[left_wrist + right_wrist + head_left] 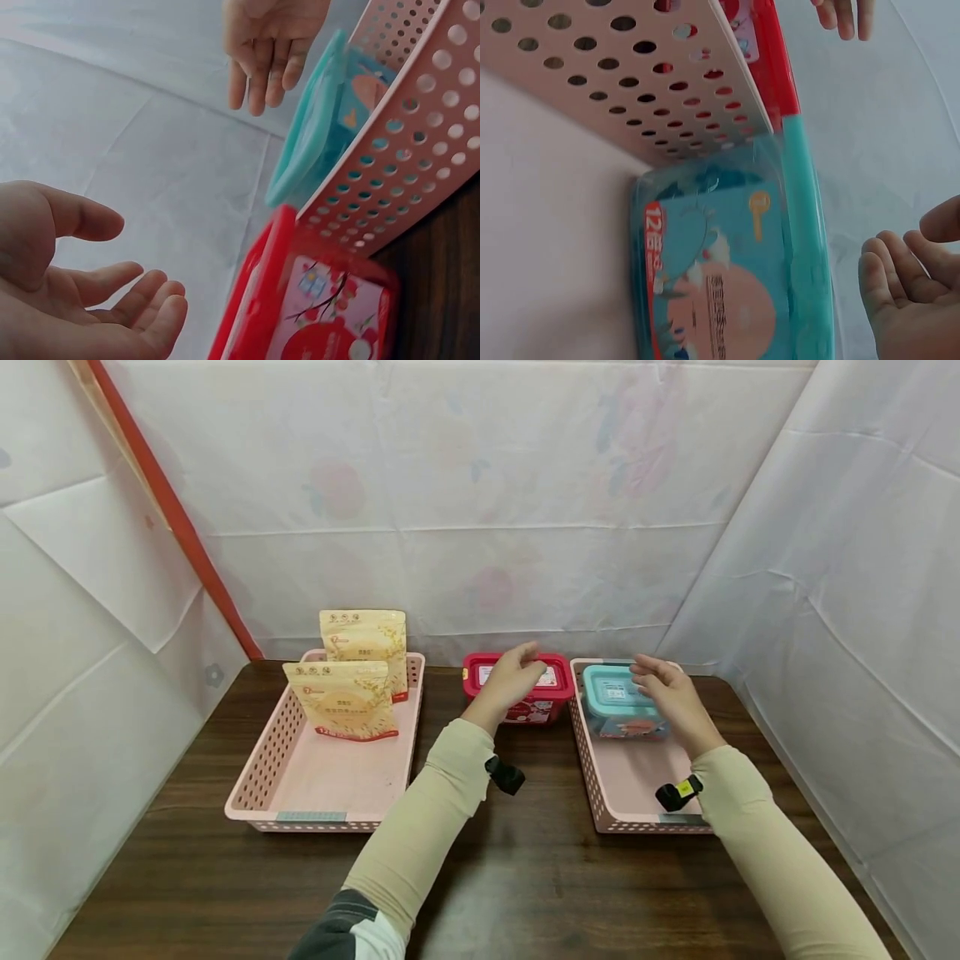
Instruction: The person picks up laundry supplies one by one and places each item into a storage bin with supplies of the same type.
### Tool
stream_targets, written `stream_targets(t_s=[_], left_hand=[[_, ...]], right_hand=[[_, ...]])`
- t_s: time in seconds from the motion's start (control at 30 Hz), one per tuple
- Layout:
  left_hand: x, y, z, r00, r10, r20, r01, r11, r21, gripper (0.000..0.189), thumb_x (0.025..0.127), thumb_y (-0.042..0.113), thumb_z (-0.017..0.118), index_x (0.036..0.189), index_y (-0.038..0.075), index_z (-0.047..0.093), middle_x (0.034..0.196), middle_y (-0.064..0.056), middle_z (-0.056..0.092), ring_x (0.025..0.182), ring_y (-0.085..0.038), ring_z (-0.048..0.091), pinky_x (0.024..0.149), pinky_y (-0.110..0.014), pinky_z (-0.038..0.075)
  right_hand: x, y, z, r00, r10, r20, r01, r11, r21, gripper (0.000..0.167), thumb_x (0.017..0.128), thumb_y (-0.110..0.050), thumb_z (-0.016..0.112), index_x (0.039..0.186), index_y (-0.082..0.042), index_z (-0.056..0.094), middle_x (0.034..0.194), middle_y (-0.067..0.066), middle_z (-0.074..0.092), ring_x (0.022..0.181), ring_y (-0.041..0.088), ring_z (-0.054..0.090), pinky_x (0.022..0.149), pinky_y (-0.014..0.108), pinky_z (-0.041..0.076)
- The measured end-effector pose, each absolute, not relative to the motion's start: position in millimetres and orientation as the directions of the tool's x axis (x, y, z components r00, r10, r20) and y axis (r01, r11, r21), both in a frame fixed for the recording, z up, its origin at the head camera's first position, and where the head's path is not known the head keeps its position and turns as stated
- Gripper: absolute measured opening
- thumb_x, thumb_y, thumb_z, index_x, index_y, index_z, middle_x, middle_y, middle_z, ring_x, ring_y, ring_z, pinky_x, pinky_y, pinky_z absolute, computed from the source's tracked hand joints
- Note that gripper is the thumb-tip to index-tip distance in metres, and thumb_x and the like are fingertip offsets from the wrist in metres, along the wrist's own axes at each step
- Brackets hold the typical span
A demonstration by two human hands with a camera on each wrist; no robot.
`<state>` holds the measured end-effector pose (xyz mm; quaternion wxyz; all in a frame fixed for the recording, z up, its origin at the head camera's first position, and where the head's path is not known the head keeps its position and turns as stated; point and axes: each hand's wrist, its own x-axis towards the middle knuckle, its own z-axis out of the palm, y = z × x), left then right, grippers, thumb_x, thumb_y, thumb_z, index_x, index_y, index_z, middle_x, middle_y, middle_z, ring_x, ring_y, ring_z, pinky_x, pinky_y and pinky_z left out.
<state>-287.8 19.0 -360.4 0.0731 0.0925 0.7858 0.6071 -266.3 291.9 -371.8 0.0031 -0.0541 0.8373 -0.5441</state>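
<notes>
My left hand (513, 680) hovers above a red lidded plastic box (551, 692) that stands on the table outside the baskets. In the left wrist view its fingers are loosely bent, apart from the red box (330, 315). A teal lidded box (611, 697) sits at the back of the right pink basket (588, 760). Over its right side is my right hand (671, 697), holding nothing. The right wrist view shows the right hand (915, 285) away from the teal lid, and the teal box (712, 270) printed with a pale pink circle.
On the left, a pink basket (337, 781) holds two upright yellow pouches, the front pouch (345, 697) and the rear pouch (367, 637). The dark wooden table (525, 877) meets white sheeting (480, 485) at the back and sides. The red box stands close against the right basket.
</notes>
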Motion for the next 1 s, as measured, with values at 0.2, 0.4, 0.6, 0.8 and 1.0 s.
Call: stream_targets(t_s=[0.2, 0.4, 0.6, 0.8, 1.0], left_hand=[[-292.6, 3.4, -356.2, -0.972, 0.235, -0.027, 0.044, 0.292, 0.955, 0.052, 0.104, 0.022, 0.052, 0.154, 0.012, 0.041, 0.152, -0.009, 0.044, 0.14, -0.026, 0.039, 0.113, -0.045, 0.034], [-297.6, -15.6, -354.2, -0.962, 0.274, -0.006, 0.078, 0.293, 0.953, 0.05, 0.105, 0.02, 0.049, 0.153, 0.01, 0.042, 0.153, -0.012, 0.043, 0.14, -0.028, 0.039, 0.112, -0.045, 0.036], [-300.9, -37.7, -351.1, -0.968, 0.249, -0.008, 0.068, 0.297, 0.953, 0.05, 0.104, 0.018, 0.05, 0.152, 0.007, 0.042, 0.151, -0.015, 0.044, 0.139, -0.03, 0.041, 0.112, -0.045, 0.036], [-302.1, -59.2, -352.2, -0.978, 0.206, -0.042, 0.028, 0.327, 0.945, 0.051, 0.104, 0.021, 0.051, 0.152, 0.006, 0.042, 0.152, -0.015, 0.043, 0.14, -0.03, 0.04, 0.113, -0.045, 0.036], [-305.3, -69.2, -356.3, -0.979, 0.195, -0.059, 0.01, 0.333, 0.943, 0.052, 0.103, 0.02, 0.05, 0.152, 0.004, 0.041, 0.151, -0.018, 0.043, 0.14, -0.031, 0.04, 0.112, -0.046, 0.037]], right_hand=[[-271.0, 279.5, -369.0, -0.987, -0.162, 0.01, -0.081, 0.437, -0.896, 0.053, 0.11, -0.025, 0.039, 0.157, -0.004, 0.029, 0.153, 0.023, 0.039, 0.14, 0.037, 0.039, 0.113, 0.051, 0.033], [-275.8, 268.3, -368.6, -0.977, -0.215, 0.015, -0.104, 0.411, -0.906, 0.051, 0.11, -0.022, 0.039, 0.156, -0.002, 0.031, 0.15, 0.024, 0.042, 0.137, 0.038, 0.042, 0.112, 0.05, 0.035], [-280.9, 254.8, -363.9, -0.97, -0.244, 0.005, -0.115, 0.44, -0.891, 0.049, 0.109, -0.019, 0.039, 0.155, -0.002, 0.034, 0.148, 0.023, 0.045, 0.134, 0.038, 0.046, 0.11, 0.049, 0.039], [-285.7, 243.2, -359.2, -0.965, -0.262, -0.031, -0.109, 0.504, -0.857, 0.049, 0.109, -0.022, 0.043, 0.155, -0.006, 0.036, 0.148, 0.023, 0.045, 0.132, 0.037, 0.048, 0.108, 0.05, 0.041], [-293.6, 239.1, -360.3, -0.957, -0.289, -0.041, -0.125, 0.532, -0.837, 0.049, 0.108, -0.023, 0.046, 0.153, -0.005, 0.04, 0.148, 0.023, 0.045, 0.135, 0.036, 0.046, 0.109, 0.051, 0.039]])
